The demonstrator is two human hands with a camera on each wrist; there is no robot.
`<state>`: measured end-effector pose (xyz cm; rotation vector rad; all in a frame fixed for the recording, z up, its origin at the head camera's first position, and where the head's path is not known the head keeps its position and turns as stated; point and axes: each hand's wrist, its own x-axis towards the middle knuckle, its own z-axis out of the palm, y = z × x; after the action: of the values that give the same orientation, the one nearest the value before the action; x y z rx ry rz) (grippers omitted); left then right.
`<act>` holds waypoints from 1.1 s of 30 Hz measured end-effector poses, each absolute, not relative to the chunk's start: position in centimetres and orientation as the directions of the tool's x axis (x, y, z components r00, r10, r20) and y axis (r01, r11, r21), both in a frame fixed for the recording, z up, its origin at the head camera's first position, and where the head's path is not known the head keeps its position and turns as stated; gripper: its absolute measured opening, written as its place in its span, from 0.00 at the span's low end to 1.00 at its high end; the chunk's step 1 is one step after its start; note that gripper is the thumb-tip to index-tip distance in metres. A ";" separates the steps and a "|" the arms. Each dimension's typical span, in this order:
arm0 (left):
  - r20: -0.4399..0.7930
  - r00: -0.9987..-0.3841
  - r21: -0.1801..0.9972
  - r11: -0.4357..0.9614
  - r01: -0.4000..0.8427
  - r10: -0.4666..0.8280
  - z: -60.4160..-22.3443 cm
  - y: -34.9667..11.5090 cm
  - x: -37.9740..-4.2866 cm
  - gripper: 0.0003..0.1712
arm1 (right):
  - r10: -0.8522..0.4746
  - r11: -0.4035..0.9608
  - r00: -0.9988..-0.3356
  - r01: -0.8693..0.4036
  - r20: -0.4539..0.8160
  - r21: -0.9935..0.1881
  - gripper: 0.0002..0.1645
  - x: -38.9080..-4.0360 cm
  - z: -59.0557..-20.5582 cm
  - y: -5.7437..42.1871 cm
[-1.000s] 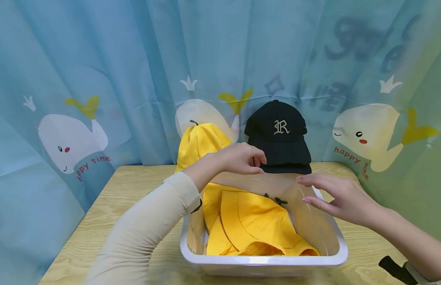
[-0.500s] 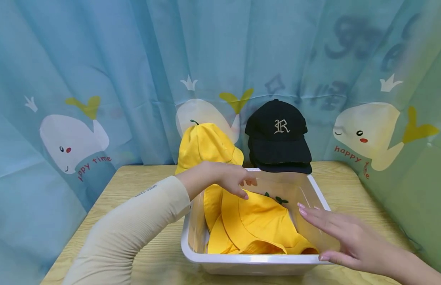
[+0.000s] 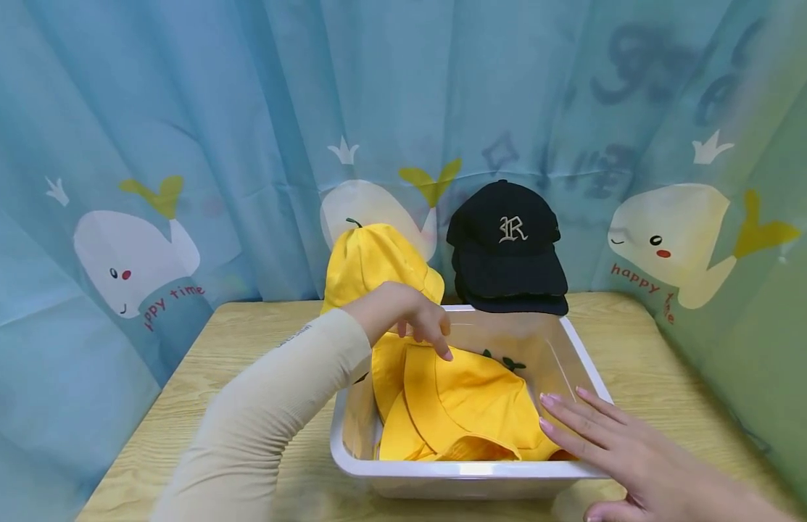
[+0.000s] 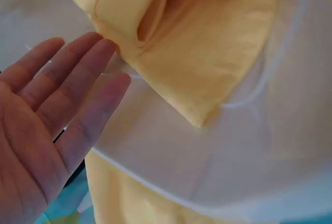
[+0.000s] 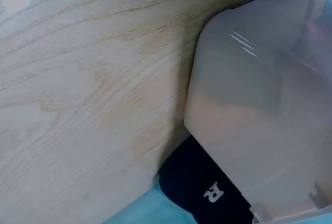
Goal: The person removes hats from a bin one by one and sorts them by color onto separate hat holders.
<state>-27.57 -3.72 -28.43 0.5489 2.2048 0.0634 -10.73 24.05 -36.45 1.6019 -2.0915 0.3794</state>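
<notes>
My left hand (image 3: 416, 312) hangs over the far left part of a white plastic bin (image 3: 475, 470), fingers relaxed and holding nothing. In the left wrist view its extended fingers (image 4: 78, 73) come right up to a yellow bucket hat (image 4: 218, 42). That hat (image 3: 481, 399) lies in the bin, brim to the left, overlapping more yellow cloth (image 3: 386, 362). My right hand (image 3: 628, 449) is spread over the bin's right front corner, fingers straight, and grips nothing. Small green leaf shapes (image 3: 512, 364) show at the hat's far side.
Behind the bin stand another yellow hat (image 3: 377, 264) with a green stem and a black cap (image 3: 507, 239) with a letter R, above a second dark brim. A blue curtain (image 3: 246, 109) hangs behind the wooden table (image 3: 246, 348).
My left hand has drawn back from beside the black cap to the left and lower. My right hand has come down toward the bin's near right corner, fingers spreading. The hats have stayed put.
</notes>
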 end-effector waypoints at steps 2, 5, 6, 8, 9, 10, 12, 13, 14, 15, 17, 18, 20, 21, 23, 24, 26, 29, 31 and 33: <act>-0.733 -0.545 0.253 0.907 0.338 0.407 -28.6 -3.6 -27.8 0.39 | -0.830 0.288 -0.208 -0.954 0.517 0.079 0.43 -10.7 -36.7 24.0; -0.735 -0.538 0.282 0.907 0.312 0.413 -29.0 -3.6 -27.9 0.36 | -0.831 0.286 -0.201 -0.954 0.518 0.089 0.43 -10.8 -37.0 24.0; -0.732 -0.539 0.287 0.906 0.312 0.417 -29.2 -3.7 -27.9 0.35 | -0.832 0.287 -0.202 -0.954 0.517 0.089 0.43 -10.8 -37.0 23.9; -0.724 -0.537 0.297 0.898 0.323 0.433 -29.5 -3.8 -27.8 0.35 | -0.832 0.292 -0.206 -0.952 0.515 0.089 0.43 -10.8 -37.1 23.9; -0.719 -0.534 0.298 0.892 0.340 0.444 -29.6 -3.8 -27.8 0.34 | -0.832 0.297 -0.211 -0.951 0.512 0.090 0.43 -10.8 -37.1 23.9; -0.716 -0.530 0.299 0.886 0.355 0.454 -29.8 -3.9 -27.7 0.34 | -0.833 0.301 -0.216 -0.949 0.510 0.091 0.42 -10.8 -37.1 23.8; -0.712 -0.523 0.299 0.876 0.379 0.469 -29.9 -3.9 -27.7 0.35 | -0.831 0.309 -0.223 -0.947 0.509 0.090 0.42 -10.8 -37.2 23.8; -0.713 -0.517 0.303 0.873 0.382 0.473 -30.0 -4.0 -27.6 0.35 | -0.830 0.312 -0.225 -0.946 0.510 0.091 0.42 -10.7 -37.2 23.8; -0.717 -0.510 0.307 0.873 0.380 0.474 -30.0 -4.0 -27.6 0.36 | -0.830 0.317 -0.229 -0.944 0.510 0.092 0.41 -10.7 -37.3 23.8; -0.723 -0.503 0.311 0.874 0.374 0.473 -30.0 -4.0 -27.5 0.38 | -0.828 0.318 -0.229 -0.943 0.511 0.093 0.41 -10.7 -37.3 23.8; -0.734 -0.490 0.323 0.877 0.356 0.470 -30.1 -3.9 -27.4 0.41 | -0.824 0.329 -0.238 -0.940 0.514 0.091 0.41 -10.6 -37.3 23.7; -0.737 -0.488 0.319 0.877 0.359 0.468 -30.1 -3.9 -27.3 0.42 | -0.824 0.329 -0.239 -0.940 0.514 0.091 0.41 -10.6 -37.3 23.7; -0.731 -0.492 0.286 0.867 0.408 0.473 -30.3 -3.8 -27.1 0.42 | -0.822 0.334 -0.242 -0.938 0.516 0.093 0.41 -10.6 -37.3 23.7; -0.723 -0.492 0.261 0.851 0.456 0.485 -30.4 -3.7 -27.0 0.41 | -0.822 0.332 -0.239 -0.939 0.518 0.093 0.41 -10.6 -37.3 23.7; -0.693 -0.498 0.207 0.806 0.555 0.521 -30.7 -3.5 -26.7 0.38 | -0.823 0.326 -0.231 -0.940 0.520 0.099 0.41 -10.7 -37.2 23.7; -0.676 -0.499 0.193 0.784 0.589 0.542 -30.8 -3.5 -26.6 0.36 | -0.823 0.328 -0.233 -0.940 0.518 0.098 0.41 -10.7 -37.2 23.8; -0.647 -0.483 0.203 0.745 0.636 0.589 -31.1 -3.3 -26.5 0.32 | -0.824 0.338 -0.246 -0.936 0.511 0.096 0.41 -10.7 -37.3 23.9; -0.639 -0.448 0.267 0.726 0.634 0.626 -31.3 -3.1 -26.4 0.32 | -0.822 0.360 -0.274 -0.929 0.499 0.085 0.41 -10.6 -37.4 24.0; -0.636 -0.422 0.297 0.710 0.638 0.646 -31.3 -3.0 -26.4 0.34 | -0.822 0.370 -0.284 -0.925 0.494 0.084 0.41 -10.6 -37.5 24.0; -0.628 -0.399 0.305 0.684 0.663 0.668 -31.3 -2.9 -26.4 0.34 | -0.822 0.371 -0.285 -0.925 0.493 0.084 0.42 -10.6 -37.5 23.9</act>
<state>-26.44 -2.93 -31.26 1.0173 2.1391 0.0078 -10.60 23.92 -37.48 1.5100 -2.1789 0.3005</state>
